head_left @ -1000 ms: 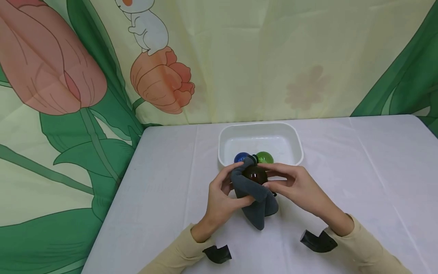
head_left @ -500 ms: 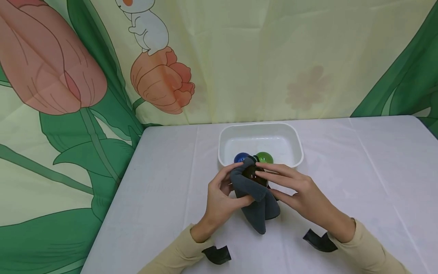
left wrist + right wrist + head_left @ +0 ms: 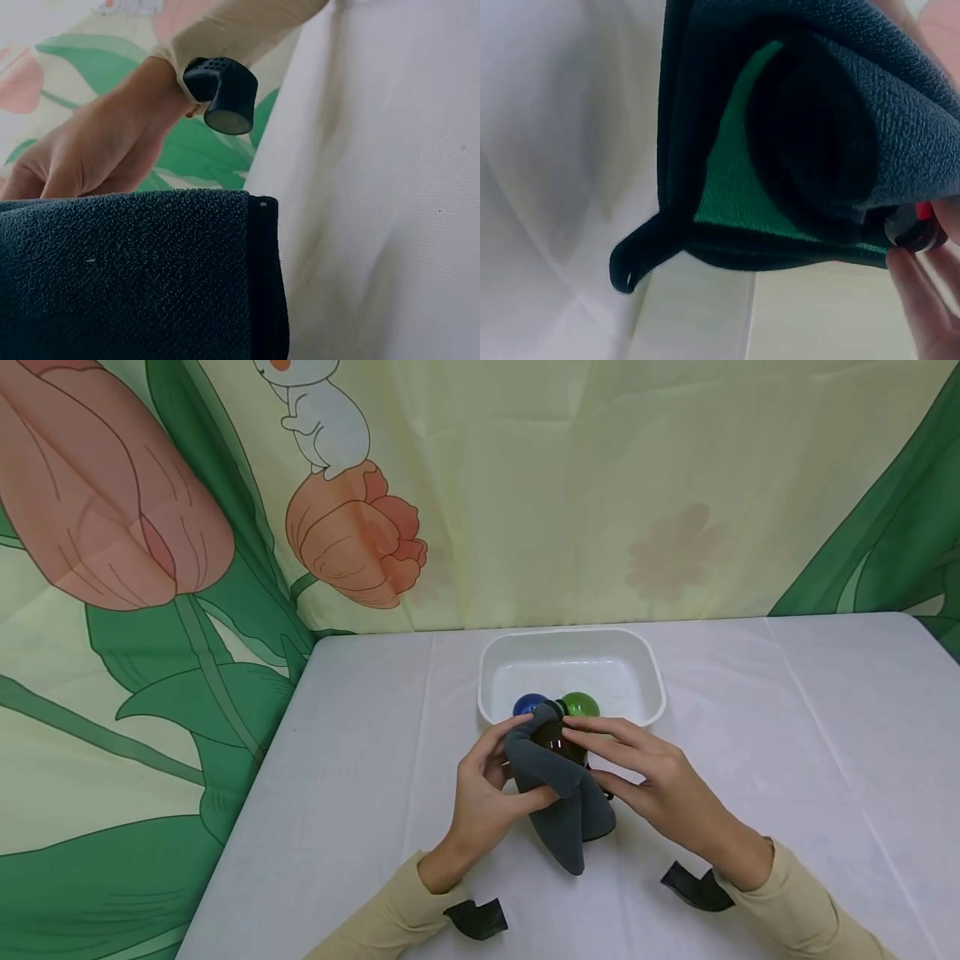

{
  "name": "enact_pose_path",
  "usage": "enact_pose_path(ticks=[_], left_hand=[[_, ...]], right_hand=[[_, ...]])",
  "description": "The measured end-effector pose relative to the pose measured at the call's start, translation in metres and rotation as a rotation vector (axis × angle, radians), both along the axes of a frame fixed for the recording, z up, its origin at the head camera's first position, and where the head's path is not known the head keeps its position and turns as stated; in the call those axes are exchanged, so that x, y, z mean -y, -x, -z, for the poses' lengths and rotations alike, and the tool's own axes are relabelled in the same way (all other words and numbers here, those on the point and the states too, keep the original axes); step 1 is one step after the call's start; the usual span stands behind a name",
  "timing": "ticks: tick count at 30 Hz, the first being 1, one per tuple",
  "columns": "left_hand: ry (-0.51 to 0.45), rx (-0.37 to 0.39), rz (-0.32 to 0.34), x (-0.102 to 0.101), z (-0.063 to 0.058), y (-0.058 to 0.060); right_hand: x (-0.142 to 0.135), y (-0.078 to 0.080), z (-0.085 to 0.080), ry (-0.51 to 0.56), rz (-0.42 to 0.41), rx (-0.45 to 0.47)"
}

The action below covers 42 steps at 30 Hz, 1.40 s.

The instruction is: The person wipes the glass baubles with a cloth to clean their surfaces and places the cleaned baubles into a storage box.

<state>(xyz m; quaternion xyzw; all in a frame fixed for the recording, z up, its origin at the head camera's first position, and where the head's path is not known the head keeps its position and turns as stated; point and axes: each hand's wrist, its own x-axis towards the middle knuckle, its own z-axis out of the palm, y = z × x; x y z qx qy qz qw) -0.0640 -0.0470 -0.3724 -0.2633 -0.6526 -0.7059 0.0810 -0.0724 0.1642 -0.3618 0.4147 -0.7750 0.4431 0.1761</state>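
Observation:
A dark blue-grey towel (image 3: 570, 793) with black edging is wrapped partly round a dark, glossy brown ball (image 3: 551, 739). My left hand (image 3: 483, 797) grips the towel from its left side, fingers at the top and thumb across the front fold. On the other side my right hand (image 3: 648, 768) holds the ball, fingers over its upper right and thumb low by the towel's edge. In the right wrist view the towel's green inner face (image 3: 731, 172) and a black hanging loop (image 3: 637, 259) show, and the ball (image 3: 911, 225) peeks out near the fingertips. The towel (image 3: 127, 277) fills the left wrist view's lower left.
A white tray (image 3: 491, 681) stands just beyond the hands. Inside its near side are a blue ball (image 3: 528, 703) and a green ball (image 3: 581, 703), both partly covered. A white cloth covers the table (image 3: 360, 760), with a flower-print curtain (image 3: 525, 485) behind.
My right fingers have shifted over the ball, the thumb dropping from the ball's front to lower beside the towel. The towel's hanging end has swung slightly down and right. The left hand stays put.

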Motion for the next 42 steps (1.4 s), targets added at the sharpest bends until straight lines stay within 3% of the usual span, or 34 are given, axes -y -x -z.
enact_pose_path(ticks=[6,11,15,21,28,37,39,42], left_hand=[[0.015,-0.002,-0.008,-0.0007,-0.0025,-0.0009],[0.022,-0.013,-0.018,-0.0012,-0.0045,-0.0013],[0.02,-0.026,-0.029,-0.0013,-0.0051,-0.001],[0.002,-0.032,-0.031,-0.0005,-0.0049,0.0006],[0.002,-0.015,-0.023,-0.0008,-0.0061,0.0006],[0.037,0.002,-0.003,-0.0023,-0.006,-0.0014],[0.046,0.004,-0.005,-0.0026,-0.0058,-0.0022],[0.058,0.006,-0.009,-0.0029,-0.0056,-0.0035]], right_hand=[[0.0006,-0.0006,0.0036,0.106,-0.016,0.29],[-0.0004,-0.001,0.0051,0.107,-0.01,0.344],[-0.0013,0.0005,0.0022,0.076,-0.028,0.303],[-0.0033,0.0039,-0.0021,-0.014,-0.029,0.115],[-0.0018,0.0075,-0.003,0.012,-0.068,-0.043],[-0.0051,0.0061,-0.002,0.028,-0.058,-0.054],[-0.006,0.006,-0.0004,0.036,-0.052,-0.017],[-0.0067,0.0049,0.0023,0.068,-0.046,0.117]])
